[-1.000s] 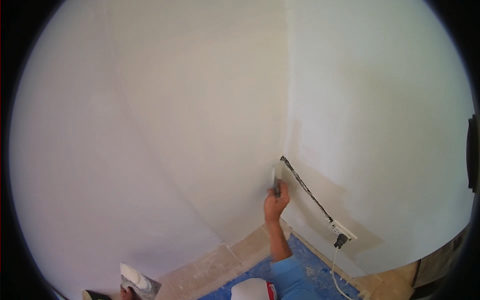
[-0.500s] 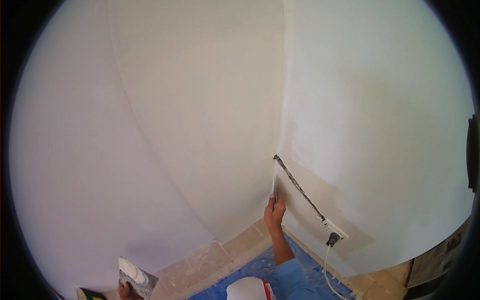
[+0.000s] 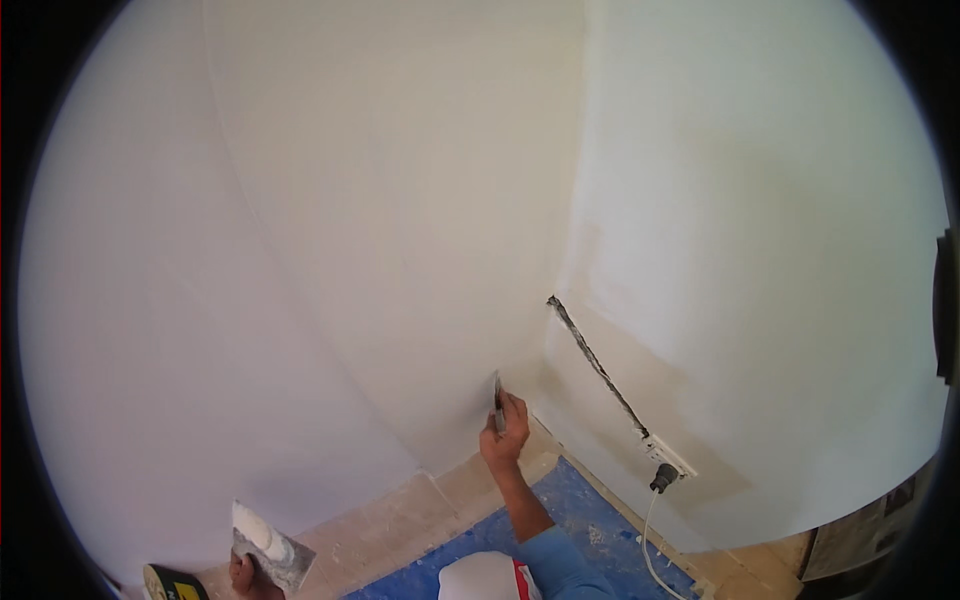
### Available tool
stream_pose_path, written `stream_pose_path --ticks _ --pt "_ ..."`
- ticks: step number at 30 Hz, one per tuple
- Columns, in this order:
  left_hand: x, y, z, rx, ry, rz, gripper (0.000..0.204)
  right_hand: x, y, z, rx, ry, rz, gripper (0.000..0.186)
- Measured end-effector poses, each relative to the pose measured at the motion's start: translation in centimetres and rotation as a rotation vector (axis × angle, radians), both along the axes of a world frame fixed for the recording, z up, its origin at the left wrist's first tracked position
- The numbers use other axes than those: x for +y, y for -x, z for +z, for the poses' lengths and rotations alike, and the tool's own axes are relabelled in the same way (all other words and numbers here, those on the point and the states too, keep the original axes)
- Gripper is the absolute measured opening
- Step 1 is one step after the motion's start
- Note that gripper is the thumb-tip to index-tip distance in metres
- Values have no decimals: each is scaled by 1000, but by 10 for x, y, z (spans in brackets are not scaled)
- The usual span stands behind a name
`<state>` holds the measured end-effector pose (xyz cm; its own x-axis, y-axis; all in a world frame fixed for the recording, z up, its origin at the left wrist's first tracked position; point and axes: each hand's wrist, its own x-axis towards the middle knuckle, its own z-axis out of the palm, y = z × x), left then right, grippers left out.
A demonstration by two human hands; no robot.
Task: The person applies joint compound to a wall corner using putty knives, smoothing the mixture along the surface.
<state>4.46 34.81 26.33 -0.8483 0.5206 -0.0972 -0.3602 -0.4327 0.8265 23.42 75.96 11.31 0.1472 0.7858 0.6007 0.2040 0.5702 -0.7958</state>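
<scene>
My right hand (image 3: 508, 432) is closed around a plastering trowel (image 3: 497, 388). Its thin metal blade, seen nearly edge-on, is at the left wall (image 3: 400, 260), low down and just left of the corner. At the lower left, my left hand (image 3: 243, 576) grips a flat metal plate (image 3: 297, 572) by its edge. White filler (image 3: 260, 535) lies in a thick strip across that plate. On the right wall (image 3: 760, 300), a dark open groove (image 3: 600, 370) slants from the corner down to a white socket (image 3: 672, 453).
A black plug (image 3: 664, 478) sits in the socket, its white cord (image 3: 648, 545) hanging to the floor. Blue sheeting (image 3: 590, 510) with white specks covers part of the tiles (image 3: 380, 520). A black and yellow container (image 3: 172, 582) stands bottom left; a white rounded thing (image 3: 475, 578) with red trim is at the lower edge.
My right hand has moved left and slightly down with the trowel, from the corner onto the left wall. My left hand still holds the loaded plate, shifted slightly in view.
</scene>
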Motion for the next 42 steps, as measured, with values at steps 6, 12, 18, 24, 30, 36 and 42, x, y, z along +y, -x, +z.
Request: stream_pose_path --ticks 6,12,18,24,30,36,42 --pt "8 -1 0 34 -4 -57 54 35 -39 1 149 214 -104 25" --pt "-14 18 -19 42 -17 -130 53 76 -38 25 314 429 -109 22" --pt "-23 32 -52 198 130 1 50 23 -9 24 179 71 -56 10" --pt "1 -3 -12 73 -37 -87 51 18 -44 -28 111 276 70 23" --pt "-10 6 -22 32 -32 -50 49 61 -46 -56 117 170 -89 22" --pt "-9 -5 -11 30 -13 -65 44 67 -15 -49 176 147 -184 23" --pt "-18 9 -33 8 54 -9 51 34 8 -45 110 43 -189 25"
